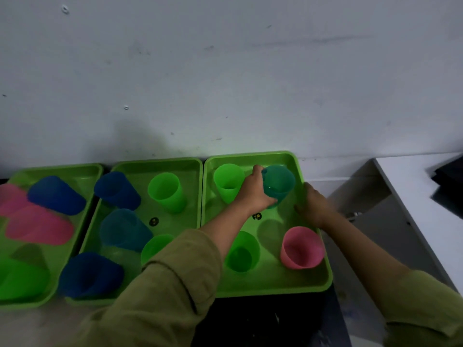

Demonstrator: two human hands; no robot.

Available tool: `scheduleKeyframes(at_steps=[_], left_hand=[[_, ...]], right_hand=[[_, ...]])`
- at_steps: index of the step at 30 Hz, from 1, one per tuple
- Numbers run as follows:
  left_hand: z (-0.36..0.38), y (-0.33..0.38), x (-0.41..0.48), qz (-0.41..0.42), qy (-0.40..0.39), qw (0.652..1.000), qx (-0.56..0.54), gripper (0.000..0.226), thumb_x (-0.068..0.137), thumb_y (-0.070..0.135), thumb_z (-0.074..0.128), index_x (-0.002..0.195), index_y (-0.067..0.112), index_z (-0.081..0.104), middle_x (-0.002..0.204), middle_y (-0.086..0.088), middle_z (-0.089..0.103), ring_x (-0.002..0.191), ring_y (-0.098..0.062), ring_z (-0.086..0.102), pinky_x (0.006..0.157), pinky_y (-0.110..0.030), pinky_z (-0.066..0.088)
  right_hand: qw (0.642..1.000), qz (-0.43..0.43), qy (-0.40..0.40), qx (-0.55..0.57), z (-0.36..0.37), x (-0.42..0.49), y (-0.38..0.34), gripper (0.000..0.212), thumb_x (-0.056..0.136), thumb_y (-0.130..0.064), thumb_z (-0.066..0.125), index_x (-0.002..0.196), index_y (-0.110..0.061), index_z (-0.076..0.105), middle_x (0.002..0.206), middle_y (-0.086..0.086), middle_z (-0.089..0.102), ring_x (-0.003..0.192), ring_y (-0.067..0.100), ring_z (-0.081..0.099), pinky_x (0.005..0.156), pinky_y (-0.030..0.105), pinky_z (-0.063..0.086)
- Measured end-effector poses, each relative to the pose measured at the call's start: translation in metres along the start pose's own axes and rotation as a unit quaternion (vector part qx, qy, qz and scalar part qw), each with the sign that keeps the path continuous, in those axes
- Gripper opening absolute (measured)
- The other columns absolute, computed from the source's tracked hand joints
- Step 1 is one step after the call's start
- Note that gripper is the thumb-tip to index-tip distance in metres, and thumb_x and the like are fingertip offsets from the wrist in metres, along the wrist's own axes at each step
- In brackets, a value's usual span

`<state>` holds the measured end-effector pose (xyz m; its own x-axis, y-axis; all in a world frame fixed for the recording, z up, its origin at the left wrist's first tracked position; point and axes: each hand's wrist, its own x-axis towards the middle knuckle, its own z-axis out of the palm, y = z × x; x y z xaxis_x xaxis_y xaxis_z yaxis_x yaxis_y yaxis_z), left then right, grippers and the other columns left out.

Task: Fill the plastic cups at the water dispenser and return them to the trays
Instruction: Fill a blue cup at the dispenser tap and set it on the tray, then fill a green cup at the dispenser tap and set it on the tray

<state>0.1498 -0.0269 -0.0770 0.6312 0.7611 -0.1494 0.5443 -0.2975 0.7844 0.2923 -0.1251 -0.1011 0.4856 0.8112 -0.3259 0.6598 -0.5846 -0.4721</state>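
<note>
Three green trays lie side by side against a white wall. My left hand (253, 190) grips a teal cup (279, 182), which stands upright at the back of the right tray (275, 284) and has water in it. My right hand (313, 205) lies over that tray's right rim with its fingers curled on the edge. The same tray holds a green cup (228, 181) at the back left, another green cup (241, 251) in front and a pink cup (302, 247) at the front right, all upright. No water dispenser is in view.
The middle tray (190, 166) holds an upright green cup (166, 191) and several blue and teal cups. Blue, pink and green cups lie in the left tray (92, 171). A white counter (421, 196) stands to the right, across a gap.
</note>
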Motion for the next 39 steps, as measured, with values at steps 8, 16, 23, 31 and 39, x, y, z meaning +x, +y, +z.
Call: scheduleKeyframes(at_steps=[8, 16, 23, 31, 39], left_hand=[[-0.009, 0.002, -0.007, 0.012, 0.027, 0.999, 0.014, 0.079, 0.065, 0.010, 0.082, 0.130, 0.007, 0.037, 0.124, -0.012, 0.053, 0.109, -0.022, 0.052, 0.081, -0.021, 0.040], [-0.039, 0.008, -0.022, 0.099, 0.048, 0.992, 0.062, 0.067, 0.072, 0.015, 0.077, 0.131, 0.010, 0.045, 0.132, -0.010, 0.052, 0.122, -0.022, 0.050, 0.101, -0.027, 0.040], [-0.072, -0.022, -0.030, 0.103, 0.126, 0.970, 0.180, 0.071, 0.071, 0.022, 0.078, 0.132, 0.008, 0.044, 0.134, -0.012, 0.044, 0.127, -0.026, 0.038, 0.106, -0.032, 0.032], [-0.068, -0.044, -0.016, -0.039, 0.055, 0.986, 0.152, 0.112, 0.068, 0.039, 0.080, 0.148, 0.003, 0.011, 0.153, -0.018, 0.021, 0.140, -0.030, 0.023, 0.113, -0.035, 0.024], [-0.073, -0.055, -0.020, -0.015, 0.106, 0.990, 0.091, 0.094, 0.069, 0.033, 0.081, 0.143, 0.006, 0.030, 0.147, -0.013, 0.036, 0.135, -0.025, 0.034, 0.108, -0.028, 0.026]], right_hand=[[1.000, 0.010, -0.004, -0.007, -0.005, -0.006, -0.007, 0.056, 0.085, -0.014, 0.059, 0.132, 0.000, 0.032, 0.126, 0.027, 0.049, 0.114, 0.040, 0.050, 0.088, 0.037, 0.041], [0.999, 0.007, 0.047, 0.005, -0.020, -0.015, -0.024, 0.056, 0.085, -0.013, 0.057, 0.134, 0.000, 0.034, 0.127, 0.026, 0.050, 0.116, 0.039, 0.049, 0.090, 0.039, 0.042], [0.997, -0.003, 0.070, 0.030, -0.024, -0.023, -0.033, 0.052, 0.087, -0.010, 0.051, 0.135, -0.001, 0.032, 0.128, 0.026, 0.049, 0.115, 0.039, 0.050, 0.089, 0.040, 0.042], [0.995, -0.024, 0.091, 0.044, -0.023, -0.026, -0.038, 0.051, 0.087, -0.009, 0.052, 0.134, -0.002, 0.035, 0.128, 0.025, 0.049, 0.115, 0.038, 0.049, 0.089, 0.038, 0.041], [0.992, -0.030, 0.114, 0.047, -0.031, -0.034, -0.053, 0.057, 0.086, -0.011, 0.055, 0.137, -0.005, 0.033, 0.133, 0.024, 0.046, 0.121, 0.037, 0.045, 0.096, 0.038, 0.038]])
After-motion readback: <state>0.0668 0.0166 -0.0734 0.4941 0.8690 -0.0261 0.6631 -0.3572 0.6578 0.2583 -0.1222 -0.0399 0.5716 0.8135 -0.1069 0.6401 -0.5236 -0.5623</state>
